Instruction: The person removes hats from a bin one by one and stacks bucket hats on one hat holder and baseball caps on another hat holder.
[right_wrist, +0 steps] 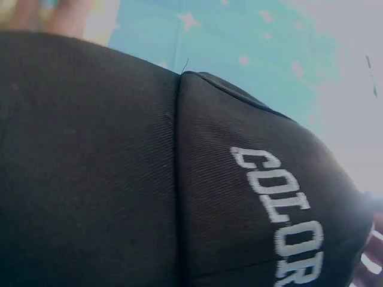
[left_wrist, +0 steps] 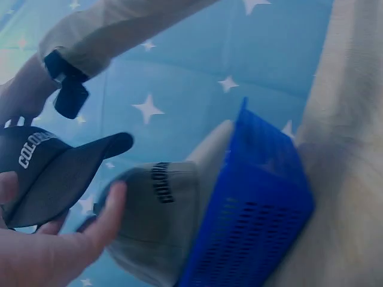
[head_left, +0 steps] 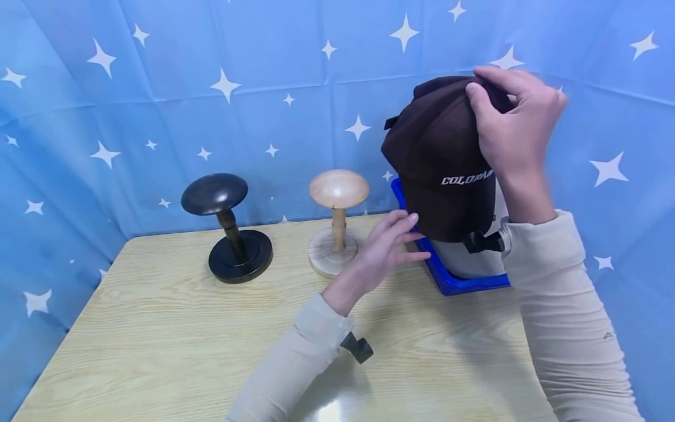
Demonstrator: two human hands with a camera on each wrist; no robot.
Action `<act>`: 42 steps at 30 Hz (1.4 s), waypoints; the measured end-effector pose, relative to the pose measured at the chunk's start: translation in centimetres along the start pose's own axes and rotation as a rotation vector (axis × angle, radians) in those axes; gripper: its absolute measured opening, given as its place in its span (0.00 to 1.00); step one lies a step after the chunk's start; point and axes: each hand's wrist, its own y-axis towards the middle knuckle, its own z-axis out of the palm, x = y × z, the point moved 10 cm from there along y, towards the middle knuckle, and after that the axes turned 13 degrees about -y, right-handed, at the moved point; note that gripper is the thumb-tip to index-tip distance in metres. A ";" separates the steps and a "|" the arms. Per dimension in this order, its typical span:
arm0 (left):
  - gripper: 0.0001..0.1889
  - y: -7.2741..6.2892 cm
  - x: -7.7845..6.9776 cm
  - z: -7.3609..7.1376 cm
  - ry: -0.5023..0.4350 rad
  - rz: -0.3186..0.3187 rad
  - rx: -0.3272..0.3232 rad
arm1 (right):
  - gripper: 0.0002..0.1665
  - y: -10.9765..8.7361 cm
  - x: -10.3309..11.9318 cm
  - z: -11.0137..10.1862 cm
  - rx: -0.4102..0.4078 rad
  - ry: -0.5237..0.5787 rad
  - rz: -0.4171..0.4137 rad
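A dark baseball cap with white lettering hangs in the air at the right of the head view. My right hand grips its crown from above, thumb on the near side. Below and left of the cap, my left hand has its fingers spread toward the brim; whether they touch it I cannot tell. The cap's front panel fills most of the right wrist view. Under it, a light-coloured cap with dark lettering sits in a blue basket with perforated sides.
Two mushroom-shaped hat stands are on the wooden table: a black stand on the left and a pale wooden stand near the middle, close to my left hand. A blue star-patterned curtain hangs behind the table and along its sides.
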 end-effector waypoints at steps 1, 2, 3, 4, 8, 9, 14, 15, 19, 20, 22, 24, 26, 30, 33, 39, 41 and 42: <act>0.09 -0.1 -0.5 0.3 -0.015 0.013 0.035 | 0.10 -0.2 0.3 0.0 -0.006 0.013 0.008; 0.09 -0.1 -1.0 0.6 -0.023 0.030 0.065 | 0.10 -0.4 0.6 0.0 -0.016 0.026 0.013; 0.10 -0.2 -1.4 0.7 -0.028 0.048 0.090 | 0.10 -0.6 0.9 0.0 -0.024 0.035 0.015; 0.11 -0.3 -1.8 0.8 -0.026 0.066 0.112 | 0.10 -0.8 1.2 0.0 -0.031 0.042 -0.001; 0.17 -0.9 -2.8 0.4 0.033 0.127 0.153 | 0.10 -1.8 2.9 0.0 -0.060 0.057 -0.096; 0.17 -1.1 -3.0 0.3 0.051 0.140 0.155 | 0.11 -2.1 3.2 -0.1 -0.069 0.058 -0.121; 0.17 -2.0 -3.9 -0.9 0.109 0.206 0.129 | 0.11 -3.6 4.1 -0.2 -0.086 0.110 -0.159; 0.18 -2.1 -4.0 -1.2 0.110 0.218 0.118 | 0.12 -4.0 4.2 -0.1 -0.078 0.130 -0.167; 0.20 -2.7 -4.7 -2.7 0.126 0.259 0.071 | 0.17 -5.2 4.6 0.5 -0.025 0.215 -0.190; 0.20 -2.9 -4.9 -3.0 0.131 0.265 0.069 | 0.19 -5.4 4.3 0.5 -0.013 0.227 -0.178; 0.21 -3.2 -5.2 -3.4 0.150 0.275 0.072 | 0.20 -5.9 3.2 0.6 0.024 0.225 -0.104; 0.21 -3.5 -5.7 -3.7 0.162 0.288 0.079 | 0.21 -6.5 1.3 0.9 0.078 0.185 0.010; 0.20 -3.8 -6.3 -4.2 0.171 0.307 0.072 | 0.22 -7.5 -1.1 1.7 0.172 0.153 0.146; 0.17 -4.5 -7.7 -5.4 0.170 0.339 0.032 | 0.27 -10.1 -4.0 4.5 0.417 0.170 0.253; 0.16 -4.9 -8.6 -6.2 0.168 0.342 0.016 | 0.26 -12.3 -4.2 7.0 0.612 0.284 0.233; 0.18 -5.9 -9.6 -8.5 0.204 0.300 -0.036 | 0.29 -16.0 -3.9 10.5 0.815 0.475 0.256; 0.19 -6.2 -9.7 -9.2 0.226 0.278 -0.048 | 0.25 -16.8 -4.1 11.2 0.822 0.543 0.283; 0.19 -6.3 -9.7 -9.5 0.239 0.266 -0.052 | 0.23 -17.2 -4.2 11.5 0.820 0.580 0.298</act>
